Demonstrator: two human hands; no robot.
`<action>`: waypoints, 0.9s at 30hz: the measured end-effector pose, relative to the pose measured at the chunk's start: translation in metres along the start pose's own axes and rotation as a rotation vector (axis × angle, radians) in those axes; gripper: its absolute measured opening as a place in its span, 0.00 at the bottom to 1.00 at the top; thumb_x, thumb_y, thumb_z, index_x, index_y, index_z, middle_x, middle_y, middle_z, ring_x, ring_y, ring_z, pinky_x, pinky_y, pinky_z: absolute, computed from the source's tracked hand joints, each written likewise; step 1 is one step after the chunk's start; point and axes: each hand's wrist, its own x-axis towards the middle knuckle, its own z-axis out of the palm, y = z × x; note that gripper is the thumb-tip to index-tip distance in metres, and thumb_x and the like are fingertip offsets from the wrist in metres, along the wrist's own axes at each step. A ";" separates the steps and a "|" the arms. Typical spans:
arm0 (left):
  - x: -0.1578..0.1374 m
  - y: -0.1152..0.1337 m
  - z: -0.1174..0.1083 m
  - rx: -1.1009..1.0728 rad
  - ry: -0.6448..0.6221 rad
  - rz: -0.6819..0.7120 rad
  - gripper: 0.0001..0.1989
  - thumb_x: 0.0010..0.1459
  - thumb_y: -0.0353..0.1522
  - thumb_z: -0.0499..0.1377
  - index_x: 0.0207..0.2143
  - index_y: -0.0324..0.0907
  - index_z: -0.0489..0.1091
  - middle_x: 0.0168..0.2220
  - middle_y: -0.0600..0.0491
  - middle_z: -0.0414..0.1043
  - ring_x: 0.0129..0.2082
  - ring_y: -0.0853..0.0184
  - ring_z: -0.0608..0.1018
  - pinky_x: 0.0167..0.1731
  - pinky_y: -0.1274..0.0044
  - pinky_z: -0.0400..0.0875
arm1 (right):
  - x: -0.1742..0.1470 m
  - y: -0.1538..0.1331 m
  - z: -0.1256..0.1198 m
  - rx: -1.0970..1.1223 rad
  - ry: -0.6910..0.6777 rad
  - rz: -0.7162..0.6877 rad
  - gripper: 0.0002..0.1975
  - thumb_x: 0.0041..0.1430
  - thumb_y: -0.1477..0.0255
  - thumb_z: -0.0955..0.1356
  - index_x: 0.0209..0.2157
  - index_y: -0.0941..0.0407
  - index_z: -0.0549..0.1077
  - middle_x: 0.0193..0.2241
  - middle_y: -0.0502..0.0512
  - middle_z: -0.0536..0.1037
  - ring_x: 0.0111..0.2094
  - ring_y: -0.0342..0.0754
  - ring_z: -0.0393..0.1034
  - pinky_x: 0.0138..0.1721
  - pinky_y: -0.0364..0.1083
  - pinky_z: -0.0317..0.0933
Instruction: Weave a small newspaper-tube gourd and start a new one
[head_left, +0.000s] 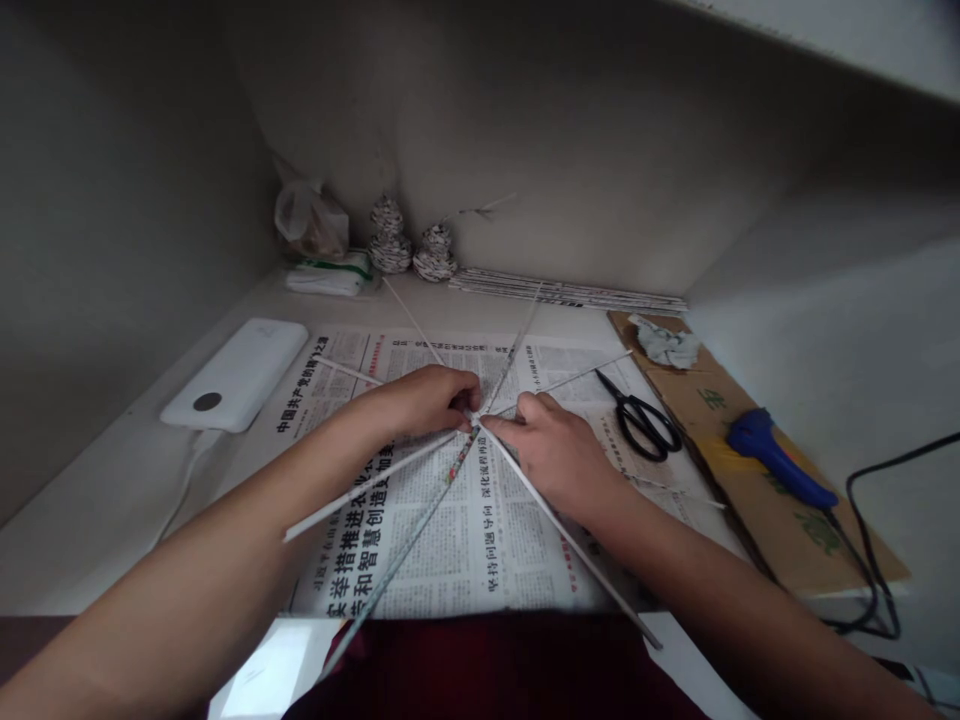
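Note:
Several thin rolled-paper sticks cross at one point and spread out like spokes over a newspaper sheet. One of them, patterned and greyish, runs down past the near table edge. My left hand is at the crossing with its fingers curled and pinched on the sticks from the left. From the right, my right hand presses its thumb and index finger against the same crossing, its other fingers bent. Exactly how the sticks interlace under the fingertips is partly hidden.
Black scissors lie right of my right hand. Beyond are cardboard, crumpled paper and a corded blue glue gun. A white power bank sits left. Two woven gourd shapes, a stick bundle and a plastic bag line the back.

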 end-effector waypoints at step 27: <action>0.000 -0.008 -0.003 -0.136 -0.039 0.052 0.14 0.44 0.33 0.65 0.36 0.41 0.70 0.28 0.58 0.70 0.29 0.70 0.71 0.30 0.80 0.61 | 0.006 -0.001 -0.005 -0.182 0.015 -0.134 0.14 0.61 0.78 0.63 0.47 0.54 0.71 0.38 0.58 0.70 0.39 0.53 0.60 0.33 0.47 0.49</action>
